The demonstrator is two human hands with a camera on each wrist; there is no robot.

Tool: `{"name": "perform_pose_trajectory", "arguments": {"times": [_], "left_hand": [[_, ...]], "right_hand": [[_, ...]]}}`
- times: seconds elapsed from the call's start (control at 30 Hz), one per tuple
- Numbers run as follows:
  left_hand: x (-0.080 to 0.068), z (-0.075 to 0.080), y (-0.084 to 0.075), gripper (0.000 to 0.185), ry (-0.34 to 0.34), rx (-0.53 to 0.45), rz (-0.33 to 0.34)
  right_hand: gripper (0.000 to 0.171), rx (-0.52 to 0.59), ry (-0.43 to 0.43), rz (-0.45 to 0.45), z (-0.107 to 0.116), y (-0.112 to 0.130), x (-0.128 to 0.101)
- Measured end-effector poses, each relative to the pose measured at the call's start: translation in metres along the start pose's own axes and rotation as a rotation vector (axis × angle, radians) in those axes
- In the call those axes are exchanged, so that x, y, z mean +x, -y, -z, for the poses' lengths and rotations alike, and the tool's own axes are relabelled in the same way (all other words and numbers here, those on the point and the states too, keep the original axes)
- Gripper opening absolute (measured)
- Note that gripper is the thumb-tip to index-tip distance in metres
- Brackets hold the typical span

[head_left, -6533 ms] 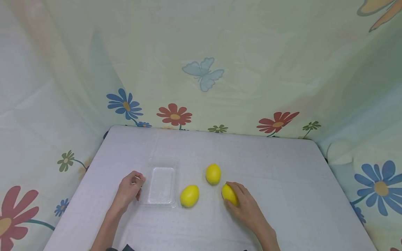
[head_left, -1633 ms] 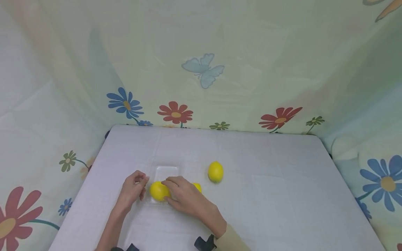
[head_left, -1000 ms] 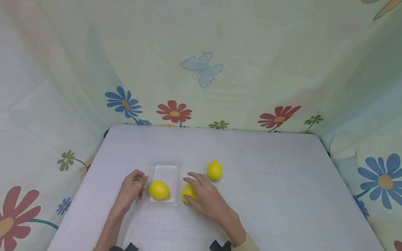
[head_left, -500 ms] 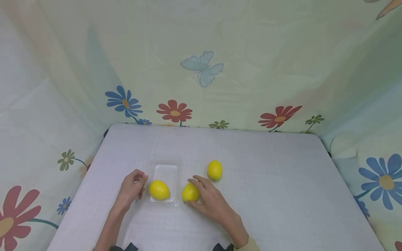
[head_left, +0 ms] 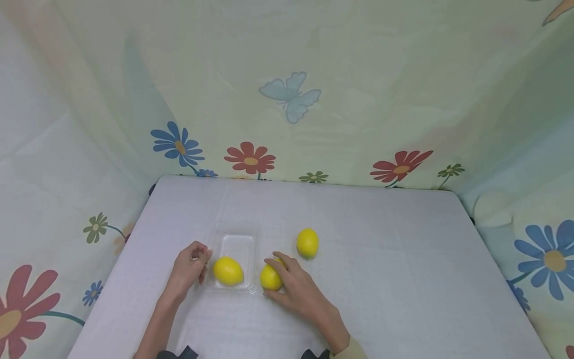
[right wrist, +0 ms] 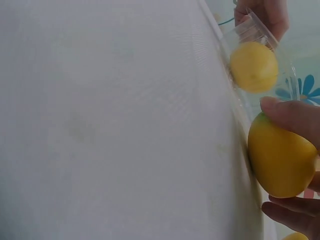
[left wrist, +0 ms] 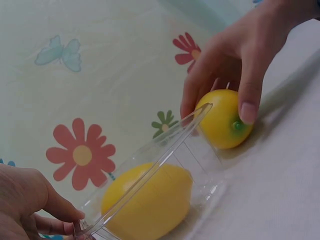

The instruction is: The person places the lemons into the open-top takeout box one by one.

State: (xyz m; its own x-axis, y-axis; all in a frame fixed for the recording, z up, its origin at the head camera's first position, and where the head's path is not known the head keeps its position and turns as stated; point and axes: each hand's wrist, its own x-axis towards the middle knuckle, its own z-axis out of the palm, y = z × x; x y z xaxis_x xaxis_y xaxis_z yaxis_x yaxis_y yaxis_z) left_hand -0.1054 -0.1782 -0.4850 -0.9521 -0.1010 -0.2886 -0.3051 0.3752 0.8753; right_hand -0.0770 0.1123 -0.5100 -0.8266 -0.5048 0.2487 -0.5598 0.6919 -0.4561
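My right hand (head_left: 302,291) grips a lemon (head_left: 270,278) on the table (head_left: 403,274), just beside the clear box (head_left: 237,245) at its four o'clock, thumb on one side, fingers opposite. I judge it light, firm and smooth, best held round its fat middle. My left hand (head_left: 190,265) pinches the box's nine o'clock rim, probably thin and bendy; another lemon (head_left: 228,271) lies inside toward six o'clock.

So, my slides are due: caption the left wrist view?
Left hand pinches a clear tray with one lemon inside; right hand grips another lemon beside it.
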Motion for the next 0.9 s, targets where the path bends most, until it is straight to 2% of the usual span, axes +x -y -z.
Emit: {"name": "perform_pose_trajectory", "arguments": {"times": [0.67, 0.9], "left_hand": [[0.0008, -0.0004, 0.0002, 0.018, 0.001, -0.009, -0.004], [0.0003, -0.0003, 0.0001, 0.018, -0.002, -0.009, -0.005]], "right_hand": [[0.066, -0.008, -0.033, 0.018, -0.0068, -0.0007, 0.0009], [0.064, 0.011, -0.017, -0.015, -0.0063, -0.0003, -0.0001]]}}
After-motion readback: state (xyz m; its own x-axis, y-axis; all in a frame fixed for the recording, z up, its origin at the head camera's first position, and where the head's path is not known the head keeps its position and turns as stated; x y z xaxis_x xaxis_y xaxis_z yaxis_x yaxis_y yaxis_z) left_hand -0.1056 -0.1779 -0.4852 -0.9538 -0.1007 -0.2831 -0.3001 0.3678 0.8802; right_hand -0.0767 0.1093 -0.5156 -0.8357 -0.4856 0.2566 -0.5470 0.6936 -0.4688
